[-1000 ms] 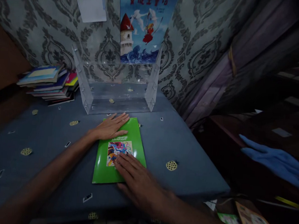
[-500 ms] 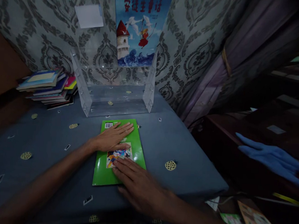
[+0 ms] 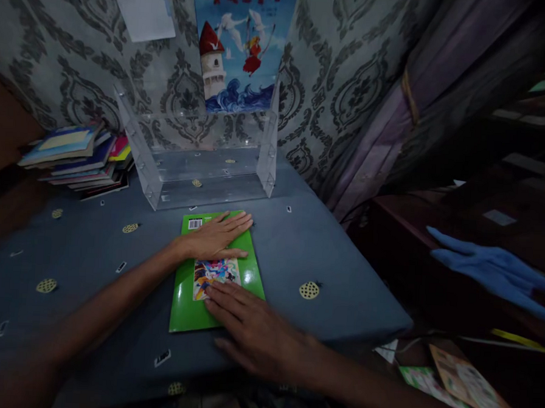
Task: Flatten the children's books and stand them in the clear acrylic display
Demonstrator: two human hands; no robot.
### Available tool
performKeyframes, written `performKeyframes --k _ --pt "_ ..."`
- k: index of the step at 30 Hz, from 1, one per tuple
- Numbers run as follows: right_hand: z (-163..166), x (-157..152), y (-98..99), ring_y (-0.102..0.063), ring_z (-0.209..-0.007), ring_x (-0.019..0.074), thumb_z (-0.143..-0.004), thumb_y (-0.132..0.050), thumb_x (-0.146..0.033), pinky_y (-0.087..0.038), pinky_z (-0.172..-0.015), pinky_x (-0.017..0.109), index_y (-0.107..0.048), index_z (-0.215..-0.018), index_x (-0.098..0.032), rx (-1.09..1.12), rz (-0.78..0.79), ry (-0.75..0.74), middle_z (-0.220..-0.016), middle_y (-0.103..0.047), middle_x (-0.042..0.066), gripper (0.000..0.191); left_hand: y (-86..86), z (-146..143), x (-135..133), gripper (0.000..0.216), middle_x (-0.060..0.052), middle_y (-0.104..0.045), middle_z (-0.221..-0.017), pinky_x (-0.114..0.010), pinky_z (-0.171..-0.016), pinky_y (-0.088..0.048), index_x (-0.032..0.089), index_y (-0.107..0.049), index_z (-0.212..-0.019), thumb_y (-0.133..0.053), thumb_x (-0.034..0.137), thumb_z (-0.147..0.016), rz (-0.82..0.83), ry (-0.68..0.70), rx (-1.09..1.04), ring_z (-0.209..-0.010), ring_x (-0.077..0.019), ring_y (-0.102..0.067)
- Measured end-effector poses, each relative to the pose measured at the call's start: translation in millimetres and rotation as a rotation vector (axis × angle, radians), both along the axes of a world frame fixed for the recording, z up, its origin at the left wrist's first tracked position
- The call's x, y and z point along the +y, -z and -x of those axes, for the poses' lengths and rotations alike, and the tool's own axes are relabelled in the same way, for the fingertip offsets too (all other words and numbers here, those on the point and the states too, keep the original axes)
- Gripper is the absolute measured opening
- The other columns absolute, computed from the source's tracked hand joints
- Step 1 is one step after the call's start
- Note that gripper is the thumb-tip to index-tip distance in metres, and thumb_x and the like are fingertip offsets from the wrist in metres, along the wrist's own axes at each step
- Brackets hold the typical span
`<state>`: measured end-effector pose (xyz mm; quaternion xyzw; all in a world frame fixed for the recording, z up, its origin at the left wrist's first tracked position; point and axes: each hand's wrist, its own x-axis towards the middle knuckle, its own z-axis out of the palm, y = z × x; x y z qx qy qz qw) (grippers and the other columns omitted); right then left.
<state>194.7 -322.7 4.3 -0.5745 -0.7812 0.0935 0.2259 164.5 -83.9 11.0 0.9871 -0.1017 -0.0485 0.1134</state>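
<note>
Green book [image 3: 184,312] lies flat on the blue table [image 3: 337,274], close to its near edge. Nearest us, our right hand [image 3: 252,328] rests on its lower half, fingers spread flat. Beyond, our left hand [image 3: 216,237] covers its top, fingers straight, gripping nothing. We judge that even, flat pressure should stop it sliding. Farther back stands the clear acrylic rack [image 3: 201,179].

Glossy green book [image 3: 185,303], clear-plastic stand [image 3: 155,182]

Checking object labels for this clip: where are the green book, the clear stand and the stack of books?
green book [image 3: 182,309], head view, bare lower-left part of its cover.
clear stand [image 3: 218,192], head view, front of its base plate.
stack of books [image 3: 66,139], head view, top book's cover.
</note>
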Motion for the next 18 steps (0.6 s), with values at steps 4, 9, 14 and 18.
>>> performKeyframes --k 4,9,14,18 --pt "-1 -1 -2.5 -0.033 -0.149 0.0232 -0.101 -0.051 -0.034 -0.034 -0.122 0.042 -0.048 -0.146 -0.006 -0.01 -0.013 -0.042 -0.153 -0.048 0.017 0.053 -0.3 12 -14 0.084 -0.012 -0.009 -0.168 -0.046 -0.125 -0.004 0.02 -0.003 -0.162 -0.033 0.067 -0.1 0.017 0.082 -0.033 -0.156 -0.0253 -0.004" --pt "-5 -3 -8.8 -0.021 -0.154 0.0251 -0.1 -0.051 -0.033 -0.026 -0.124 0.047 -0.048 -0.145 -0.006 -0.023 -0.036 -0.156 -0.16 -0.036 0.019 0.052 5.8 25 -26 0.081 -0.01 -0.011 -0.168 -0.047 -0.125 -0.008 0.023 0.002 -0.162 -0.042 0.056 -0.102 0.009 0.145 -0.045 -0.156 -0.0243 -0.006" --pt "-6 -3 -10.0 -0.015 -0.155 0.023 -0.1 -0.053 -0.039 -0.022 -0.125 0.048 -0.044 -0.149 -0.012 -0.045 -0.003 -0.177 -0.163 -0.03 0.016 0.057 8.6 38 -36 0.07 -0.003 -0.011 -0.169 -0.047 -0.127 -0.009 0.03 0.005 -0.161 -0.038 0.035 -0.106 0.048 0.197 -0.045 -0.156 -0.0215 -0.008" --pt "-5 -3 -8.5 -0.017 -0.155 0.0233 -0.101 -0.051 -0.039 -0.021 -0.125 0.047 -0.046 -0.147 -0.011 -0.07 -0.016 -0.191 -0.163 -0.029 0.016 0.054 -2.5 49 -47 0.066 0.0 -0.012 -0.169 -0.047 -0.128 -0.006 0.031 0.001 -0.162 -0.035 0.041 -0.107 0.122 0.21 0.0 -0.156 -0.0213 -0.01"
